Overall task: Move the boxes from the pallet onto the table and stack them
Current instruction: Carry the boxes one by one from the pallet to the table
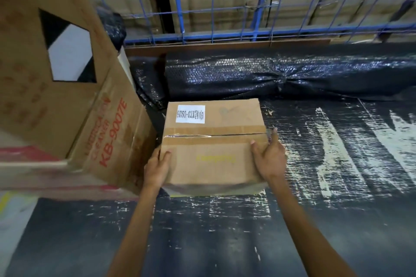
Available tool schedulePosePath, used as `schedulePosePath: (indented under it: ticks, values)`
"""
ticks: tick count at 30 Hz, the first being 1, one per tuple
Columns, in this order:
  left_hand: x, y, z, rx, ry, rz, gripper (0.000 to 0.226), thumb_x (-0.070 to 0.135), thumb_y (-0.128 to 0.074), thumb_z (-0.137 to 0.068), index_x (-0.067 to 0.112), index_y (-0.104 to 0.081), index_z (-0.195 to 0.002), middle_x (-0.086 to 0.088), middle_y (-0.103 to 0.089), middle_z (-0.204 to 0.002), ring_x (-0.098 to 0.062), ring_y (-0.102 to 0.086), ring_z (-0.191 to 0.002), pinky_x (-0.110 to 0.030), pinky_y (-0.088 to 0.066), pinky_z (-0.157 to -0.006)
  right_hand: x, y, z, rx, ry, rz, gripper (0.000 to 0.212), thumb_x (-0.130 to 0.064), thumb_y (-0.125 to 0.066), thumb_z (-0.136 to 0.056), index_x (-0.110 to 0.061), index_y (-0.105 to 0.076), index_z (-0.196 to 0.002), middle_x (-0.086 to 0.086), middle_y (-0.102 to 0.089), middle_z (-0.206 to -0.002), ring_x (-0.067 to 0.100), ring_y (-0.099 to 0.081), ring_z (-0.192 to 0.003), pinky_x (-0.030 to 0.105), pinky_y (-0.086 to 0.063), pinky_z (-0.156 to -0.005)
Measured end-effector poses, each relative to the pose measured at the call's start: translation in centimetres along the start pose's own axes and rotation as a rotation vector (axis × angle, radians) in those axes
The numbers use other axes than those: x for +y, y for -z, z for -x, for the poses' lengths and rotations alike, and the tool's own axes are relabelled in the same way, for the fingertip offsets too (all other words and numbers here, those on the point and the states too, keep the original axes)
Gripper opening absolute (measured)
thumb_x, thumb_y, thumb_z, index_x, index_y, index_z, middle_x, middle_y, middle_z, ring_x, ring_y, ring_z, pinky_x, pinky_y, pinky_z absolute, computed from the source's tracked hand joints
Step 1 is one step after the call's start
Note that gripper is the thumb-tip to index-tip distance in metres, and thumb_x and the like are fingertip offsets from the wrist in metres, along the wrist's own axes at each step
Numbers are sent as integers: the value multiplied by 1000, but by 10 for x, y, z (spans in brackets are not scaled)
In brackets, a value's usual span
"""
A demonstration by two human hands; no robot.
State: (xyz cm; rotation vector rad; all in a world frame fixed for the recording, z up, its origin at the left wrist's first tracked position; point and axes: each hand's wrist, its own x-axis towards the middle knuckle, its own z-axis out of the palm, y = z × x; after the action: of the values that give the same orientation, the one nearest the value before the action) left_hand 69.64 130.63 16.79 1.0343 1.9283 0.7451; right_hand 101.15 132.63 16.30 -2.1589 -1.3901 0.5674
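Cardboard, brown and sealed with tape (213,136) across its top seam, makes up the small box (213,153) that both hands hold. It lies over the left part of the black table (315,220), well in from the near edge. Its underside is blurred and shadowed, so I cannot tell whether it rests on the surface or is just above it. A white label (190,114) with printed characters sits at the far left corner of the box top.

The left hand (157,168) clasps the box's left side near the front corner, with its thumb laid on the top face and its fingers wrapped down the side. The right hand (270,159) clasps the right side, thumb on top and forefinger stretched along the upper right edge as far as the tape.

Just beside the box, at the table's left edge, stands a large carton (56,96) printed in red with "KB-9007E" and bearing a black and white diamond mark. A roll of black bubble wrap (281,76) lies along the table's far edge, near the box but apart from it. Behind the table rises a blue wire mesh panel (225,0). White scuffs streak the tabletop.
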Motion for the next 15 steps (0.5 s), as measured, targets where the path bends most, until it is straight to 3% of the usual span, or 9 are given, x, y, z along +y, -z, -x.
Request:
schedulePosePath:
  ticks: [1,3,6,9,11,13,15]
  values:
    - [-6,3,18,-11,-3,-20,52,44,-48,-105,23,-44,-153,-13,-56,-145,-37,-51,-132,-48,-39,-112,1,-2,17,30,27,48,90,-59,-55,-94,-9,-17,-160,24,-45,-152,42,-43,-140,59,-40,-108]
    - [-24,10,61,-10,-43,-7,58,49,-50,-103,22,-43,-154,-13,-61,-139,-37,-56,-129,-48,-42,-109,3,-9,60,47,102,104,91,-57,-55,-94,-9,-15,-161,21,-19,-166,40,-17,-153,66,-22,-117]
    - [-75,28,124,20,-60,4,55,45,-60,-98,26,-50,-149,-11,-71,-124,-31,-66,-114,-45,-51,-100,-3,-23,141,-6,277,112,89,-61,-42,-92,-10,-19,-161,20,-11,-167,40,-8,-155,66,-6,-121]
    - [-126,54,174,76,-63,-7,47,28,-66,-98,28,-56,-144,-1,-75,-113,-17,-70,-102,-44,-55,-97,-16,-46,220,-38,410,146,82,-58,-45,-91,-16,-28,-159,18,-6,-169,36,-1,-156,65,-3,-122]
    - [-160,73,198,117,-53,-12,47,23,-68,-97,25,-58,-142,1,-74,-118,-15,-68,-108,-37,-53,-99,-27,-63,270,-103,474,99,76,-53,-50,-92,-17,-34,-157,14,-3,-170,32,3,-157,60,-8,-124]
    - [-194,101,223,175,-39,-35,45,22,-69,-96,23,-60,-140,2,-70,-127,-17,-67,-117,-35,-50,-100,-40,-84,321,-253,549,89,74,-51,-51,-94,-20,-31,-158,8,4,-170,26,9,-157,50,-13,-125]
    - [-227,135,252,224,-21,-23,40,21,-69,-96,25,-62,-136,2,-72,-124,-9,-70,-110,-34,-52,-97,-55,-109,372,-421,619,125,73,-49,-51,-95,-22,-29,-159,4,7,-170,23,11,-157,44,-18,-124]
